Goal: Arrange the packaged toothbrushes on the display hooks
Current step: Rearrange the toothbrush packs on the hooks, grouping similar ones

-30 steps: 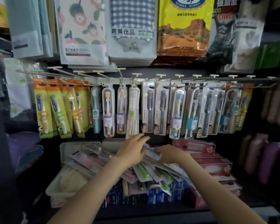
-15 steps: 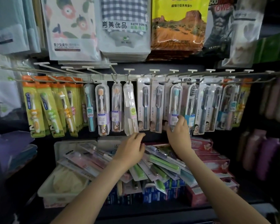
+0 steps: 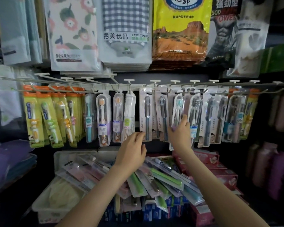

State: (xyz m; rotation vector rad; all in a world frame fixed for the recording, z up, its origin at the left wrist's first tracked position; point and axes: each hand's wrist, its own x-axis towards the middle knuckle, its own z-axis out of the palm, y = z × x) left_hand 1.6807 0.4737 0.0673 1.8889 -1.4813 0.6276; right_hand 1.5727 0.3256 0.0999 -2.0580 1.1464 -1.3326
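Where a second ago both hands lay on the pile of loose toothbrush packs (image 3: 164,177), they have now both come up to the hanging row, so the work has shifted from sorting stock to tidying what already hangs. The right hand (image 3: 180,133) went first and now grips the lower part of the teal-bristled toothbrush pack (image 3: 178,108), thumb up along its face. The left hand (image 3: 133,151) followed, its curled fingers at the bottom corner of the grey toothbrush pack (image 3: 147,115); whether it pinches that corner I cannot tell. Neither hand carries a fresh pack, so the pile, heaped across the red toothpaste boxes (image 3: 220,176), still waits. The teal pack hangs from one of the display hooks (image 3: 175,81) with its long axis near vertical, bristles up by the hook and handle down, its foot swung slightly left under the grip.
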